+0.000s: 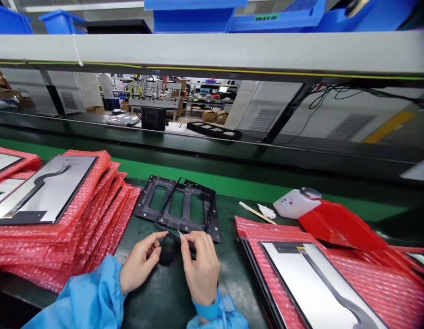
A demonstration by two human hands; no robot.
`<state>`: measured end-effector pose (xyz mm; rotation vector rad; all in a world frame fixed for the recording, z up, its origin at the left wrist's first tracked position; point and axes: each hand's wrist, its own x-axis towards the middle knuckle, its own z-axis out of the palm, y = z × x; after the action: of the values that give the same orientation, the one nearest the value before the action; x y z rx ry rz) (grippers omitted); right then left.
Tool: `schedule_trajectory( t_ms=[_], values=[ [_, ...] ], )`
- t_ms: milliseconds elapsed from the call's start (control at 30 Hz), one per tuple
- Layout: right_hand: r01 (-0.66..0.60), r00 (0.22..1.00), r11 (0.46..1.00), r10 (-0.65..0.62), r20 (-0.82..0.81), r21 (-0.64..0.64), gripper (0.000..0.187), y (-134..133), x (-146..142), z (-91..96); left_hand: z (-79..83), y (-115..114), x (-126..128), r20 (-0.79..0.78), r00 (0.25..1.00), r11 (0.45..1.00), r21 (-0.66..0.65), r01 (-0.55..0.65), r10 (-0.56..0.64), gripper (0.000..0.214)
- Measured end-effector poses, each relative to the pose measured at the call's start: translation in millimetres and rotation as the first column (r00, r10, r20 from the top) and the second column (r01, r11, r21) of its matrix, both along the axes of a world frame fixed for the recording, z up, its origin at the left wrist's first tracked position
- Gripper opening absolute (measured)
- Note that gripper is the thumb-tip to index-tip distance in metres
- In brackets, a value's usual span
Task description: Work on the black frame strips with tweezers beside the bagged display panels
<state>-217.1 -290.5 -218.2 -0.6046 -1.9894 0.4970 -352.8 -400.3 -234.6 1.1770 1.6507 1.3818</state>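
My left hand [140, 261] and my right hand [200, 265] meet low in the middle over the dark green bench. Both pinch a thin black strip [174, 237] between thumb and fingers, close above a small dark round object [167, 253]. Just beyond the fingertips lies a black frame jig [179, 205] with rectangular openings and a loose thin black frame on top. Both arms wear light blue sleeves.
A stack of red bubble-wrap sheets with a flat panel [43, 189] on top fills the left. Another panel on red wrap [321, 283] lies at the right. Behind it sit a white dispenser bottle [296, 203], a red tray [335, 224] and a wooden stick [253, 212]. A green conveyor belt [232, 183] runs behind.
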Motion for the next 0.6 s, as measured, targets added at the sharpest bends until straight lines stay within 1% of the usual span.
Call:
schedule_trajectory(
  t_ms=[233, 300, 400, 500, 533, 600],
  values=[
    [-0.022, 1.0, 0.998, 0.022, -0.008, -0.056, 0.01, 2, 0, -5.4, 0.9, 0, 0, -0.032, 0.999, 1.0, -0.005, -0.014, 0.014, 0.043],
    [-0.035, 0.999, 0.996, 0.035, -0.004, -0.084, 0.01, 2, 0, -7.2, -0.2, 1, 0, -0.064, 0.998, 1.0, -0.015, -0.027, 0.026, 0.042],
    [-0.069, 0.998, 0.991, 0.069, -0.002, -0.113, 0.01, 1, 0, -8.4, -0.1, 0, -1, -0.219, 0.974, 0.998, -0.034, -0.058, 0.049, 0.038],
    [-0.105, 0.994, 0.987, 0.107, 0.01, -0.122, 0.011, 0, -1, -8.2, 4.4, 0, -3, -0.386, 0.919, 0.996, -0.018, -0.087, 0.073, 0.033],
    [-0.116, 0.993, 0.986, 0.119, 0.019, -0.121, 0.01, -1, -1, -8.0, 6.7, 0, -4, -0.407, 0.91, 0.995, -0.005, -0.096, 0.086, 0.032],
    [-0.139, 0.989, 0.984, 0.144, 0.04, -0.115, 0.01, -3, -2, -7.6, 11.2, 0, -6, -0.388, 0.915, 0.994, 0.027, -0.108, 0.11, 0.031]
  ],
)
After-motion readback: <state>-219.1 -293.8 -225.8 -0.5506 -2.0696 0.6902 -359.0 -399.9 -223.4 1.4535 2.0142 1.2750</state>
